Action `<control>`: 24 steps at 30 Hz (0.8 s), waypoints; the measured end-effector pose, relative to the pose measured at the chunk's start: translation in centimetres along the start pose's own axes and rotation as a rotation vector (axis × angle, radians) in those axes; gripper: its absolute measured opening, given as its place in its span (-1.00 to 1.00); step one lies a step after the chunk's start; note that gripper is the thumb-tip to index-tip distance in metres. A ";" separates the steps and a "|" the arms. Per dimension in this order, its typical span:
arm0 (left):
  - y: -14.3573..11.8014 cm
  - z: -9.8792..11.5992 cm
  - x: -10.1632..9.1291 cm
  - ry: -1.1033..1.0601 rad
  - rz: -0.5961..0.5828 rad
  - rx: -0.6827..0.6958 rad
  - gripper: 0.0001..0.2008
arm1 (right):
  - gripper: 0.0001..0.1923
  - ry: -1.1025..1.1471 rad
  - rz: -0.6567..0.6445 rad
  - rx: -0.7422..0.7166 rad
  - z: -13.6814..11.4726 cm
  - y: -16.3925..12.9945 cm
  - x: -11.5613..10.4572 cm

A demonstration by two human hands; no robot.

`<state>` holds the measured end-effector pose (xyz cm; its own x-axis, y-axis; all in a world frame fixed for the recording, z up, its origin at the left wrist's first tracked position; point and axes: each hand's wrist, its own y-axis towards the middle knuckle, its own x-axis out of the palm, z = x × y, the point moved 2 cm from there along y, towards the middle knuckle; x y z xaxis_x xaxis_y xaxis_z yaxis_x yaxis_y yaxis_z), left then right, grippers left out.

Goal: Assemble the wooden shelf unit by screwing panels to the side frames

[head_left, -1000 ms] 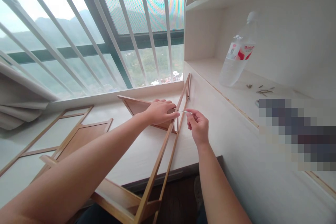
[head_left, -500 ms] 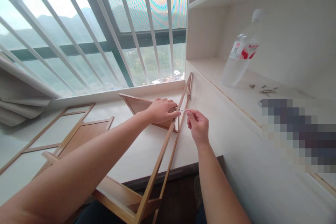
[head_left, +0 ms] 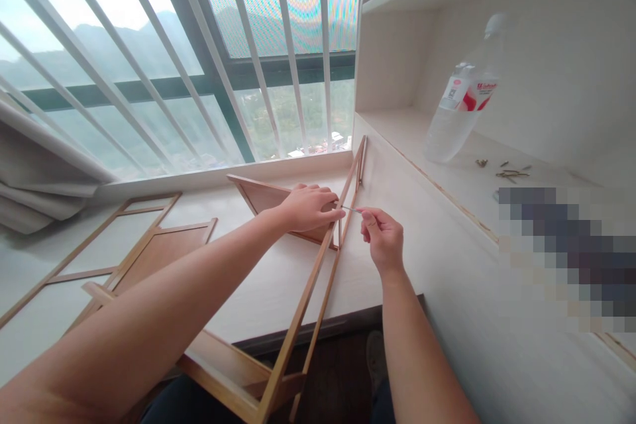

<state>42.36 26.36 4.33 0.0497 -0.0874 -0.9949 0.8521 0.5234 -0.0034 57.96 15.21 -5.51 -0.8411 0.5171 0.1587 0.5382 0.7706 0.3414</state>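
Near the window (head_left: 305, 20), the left hand (head_left: 311, 207) is clasping the frame (head_left: 299, 321) while the right hand (head_left: 385, 238), sitting slightly farther out than before, is pinching a rod (head_left: 354, 209) against that frame.

A pale window ledge (head_left: 263, 285) with a dark front edge carries an open wooden frame (head_left: 89, 274) and a brown panel (head_left: 173, 248) at left. On the whitish shelf (head_left: 395, 127) at right stand a clear, part-filled bottle (head_left: 462, 116) and, beside it, small scattered metal pieces (head_left: 513, 174).
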 end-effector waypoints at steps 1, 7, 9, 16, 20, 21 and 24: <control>0.0 0.0 0.0 0.001 0.000 -0.001 -0.41 | -0.61 0.023 0.029 0.014 -0.2 0.0 0.3; 0.0 0.0 0.0 0.012 -0.009 -0.009 -0.40 | -0.59 0.222 0.130 0.167 0.1 0.3 1.9; 0.0 0.0 0.0 0.012 -0.009 -0.011 -0.39 | -0.58 0.243 0.112 0.164 0.2 0.3 1.9; 0.1 0.2 0.0 0.008 -0.016 -0.010 -0.39 | -0.66 0.103 0.028 0.070 -0.3 0.3 0.8; 0.1 0.1 0.0 0.006 -0.016 -0.010 -0.41 | -0.64 0.189 0.039 0.177 -0.1 0.1 1.4; 0.1 0.0 0.0 0.005 -0.015 -0.009 -0.41 | -0.63 0.228 0.035 0.207 0.1 0.1 1.6; 0.1 -0.1 0.1 0.005 -0.009 -0.009 -0.42 | -0.62 0.295 0.002 0.257 0.4 0.1 2.0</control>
<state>42.38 26.48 4.21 0.0396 -0.0879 -0.9953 0.8478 0.5301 -0.0131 56.36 16.42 -5.50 -0.7994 0.4180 0.4317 0.5041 0.8574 0.1033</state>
